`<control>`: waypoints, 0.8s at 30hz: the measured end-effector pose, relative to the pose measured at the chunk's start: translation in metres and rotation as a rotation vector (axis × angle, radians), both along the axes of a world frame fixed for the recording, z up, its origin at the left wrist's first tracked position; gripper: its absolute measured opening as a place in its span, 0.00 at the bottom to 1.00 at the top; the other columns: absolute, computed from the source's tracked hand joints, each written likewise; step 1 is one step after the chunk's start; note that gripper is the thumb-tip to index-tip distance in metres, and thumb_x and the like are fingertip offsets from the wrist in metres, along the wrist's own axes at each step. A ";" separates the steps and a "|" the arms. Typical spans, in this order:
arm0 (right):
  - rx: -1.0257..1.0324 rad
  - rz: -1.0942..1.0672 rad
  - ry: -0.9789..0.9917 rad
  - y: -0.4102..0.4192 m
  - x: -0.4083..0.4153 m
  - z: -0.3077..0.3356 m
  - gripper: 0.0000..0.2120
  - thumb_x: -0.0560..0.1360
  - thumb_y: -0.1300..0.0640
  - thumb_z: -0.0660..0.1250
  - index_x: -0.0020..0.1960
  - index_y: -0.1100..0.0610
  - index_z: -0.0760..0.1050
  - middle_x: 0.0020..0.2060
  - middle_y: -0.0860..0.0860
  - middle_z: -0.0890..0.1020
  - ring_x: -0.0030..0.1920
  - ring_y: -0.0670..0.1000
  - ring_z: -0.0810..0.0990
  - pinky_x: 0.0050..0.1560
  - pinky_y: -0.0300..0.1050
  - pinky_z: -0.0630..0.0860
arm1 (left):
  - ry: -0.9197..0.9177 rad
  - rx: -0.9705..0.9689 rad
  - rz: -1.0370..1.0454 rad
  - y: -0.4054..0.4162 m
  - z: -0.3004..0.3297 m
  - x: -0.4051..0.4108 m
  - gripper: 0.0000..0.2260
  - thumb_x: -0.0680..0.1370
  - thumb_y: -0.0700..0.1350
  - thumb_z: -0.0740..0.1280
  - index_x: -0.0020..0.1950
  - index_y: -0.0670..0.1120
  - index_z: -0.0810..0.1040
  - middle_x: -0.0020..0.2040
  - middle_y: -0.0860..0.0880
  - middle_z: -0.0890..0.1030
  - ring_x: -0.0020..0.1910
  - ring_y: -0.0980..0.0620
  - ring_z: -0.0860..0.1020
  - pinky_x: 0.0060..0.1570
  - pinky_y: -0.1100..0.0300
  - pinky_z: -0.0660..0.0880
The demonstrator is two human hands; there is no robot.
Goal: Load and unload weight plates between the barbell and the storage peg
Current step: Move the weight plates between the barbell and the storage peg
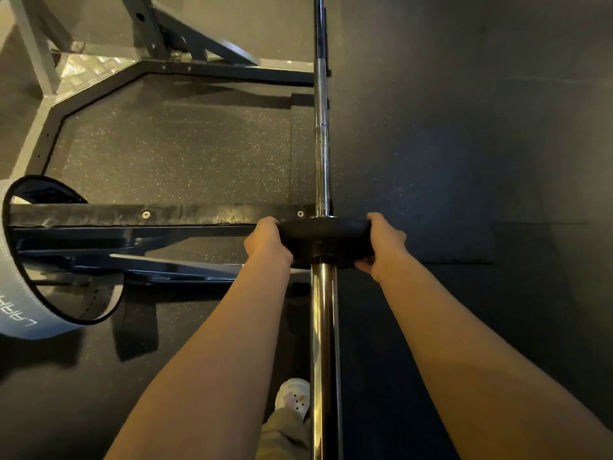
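Note:
A steel barbell runs away from me up the middle of the view, its thick shiny sleeve pointing toward me. A small black weight plate sits on the sleeve, up against the collar. My left hand grips the plate's left rim, fingers curled over its far face. My right hand grips the right rim the same way, thumb on the near face. The storage peg is not in view.
A dark rack frame with a padded crossbar lies to the left on the speckled rubber floor. A grey lifting belt hangs at the far left. My white shoe stands just left of the sleeve. Dark matting spreads to the right.

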State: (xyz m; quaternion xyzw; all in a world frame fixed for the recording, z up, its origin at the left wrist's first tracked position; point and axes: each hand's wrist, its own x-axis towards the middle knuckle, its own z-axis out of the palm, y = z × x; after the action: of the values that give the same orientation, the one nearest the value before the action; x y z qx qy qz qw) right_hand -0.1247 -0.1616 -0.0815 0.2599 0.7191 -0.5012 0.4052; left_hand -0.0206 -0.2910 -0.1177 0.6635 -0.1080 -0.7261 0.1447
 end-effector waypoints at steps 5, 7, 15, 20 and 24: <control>0.038 0.161 0.110 0.041 0.025 0.003 0.28 0.78 0.40 0.62 0.73 0.48 0.57 0.61 0.57 0.74 0.50 0.57 0.79 0.44 0.52 0.77 | 0.015 -0.105 -0.160 0.050 0.006 0.082 0.18 0.78 0.50 0.66 0.67 0.50 0.70 0.57 0.45 0.77 0.55 0.47 0.77 0.59 0.47 0.75; -0.009 0.140 0.067 0.050 0.046 0.012 0.27 0.78 0.45 0.64 0.73 0.48 0.57 0.60 0.57 0.74 0.49 0.57 0.79 0.46 0.53 0.77 | -0.042 -0.091 -0.233 0.065 0.009 0.124 0.12 0.80 0.46 0.65 0.63 0.46 0.74 0.55 0.44 0.79 0.54 0.48 0.78 0.56 0.51 0.75; -0.273 0.473 -0.043 0.068 0.133 0.083 0.16 0.79 0.54 0.64 0.64 0.59 0.72 0.50 0.57 0.81 0.49 0.56 0.81 0.46 0.50 0.78 | -0.216 -0.491 -0.534 0.101 0.076 0.221 0.08 0.80 0.42 0.64 0.58 0.44 0.76 0.49 0.44 0.79 0.49 0.47 0.77 0.42 0.59 0.74; -0.423 0.566 0.008 0.065 0.189 0.148 0.12 0.80 0.55 0.63 0.61 0.59 0.74 0.53 0.58 0.81 0.52 0.56 0.80 0.48 0.49 0.77 | -0.517 -0.865 -0.596 0.114 0.135 0.271 0.09 0.80 0.45 0.64 0.58 0.46 0.79 0.52 0.47 0.82 0.50 0.50 0.80 0.51 0.56 0.77; -0.549 0.535 -0.030 0.061 0.231 0.182 0.11 0.80 0.57 0.62 0.60 0.60 0.75 0.50 0.58 0.81 0.49 0.56 0.80 0.48 0.49 0.77 | -0.822 -1.041 -0.684 0.121 0.176 0.330 0.08 0.80 0.47 0.61 0.52 0.49 0.80 0.49 0.49 0.82 0.48 0.49 0.79 0.51 0.55 0.76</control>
State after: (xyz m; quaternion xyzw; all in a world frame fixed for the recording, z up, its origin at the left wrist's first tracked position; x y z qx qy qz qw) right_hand 0.1060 -0.1009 0.1006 -0.0478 0.5945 -0.5479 0.5866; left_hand 0.3098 -0.1699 0.0580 0.6565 -0.6837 -0.2791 0.1540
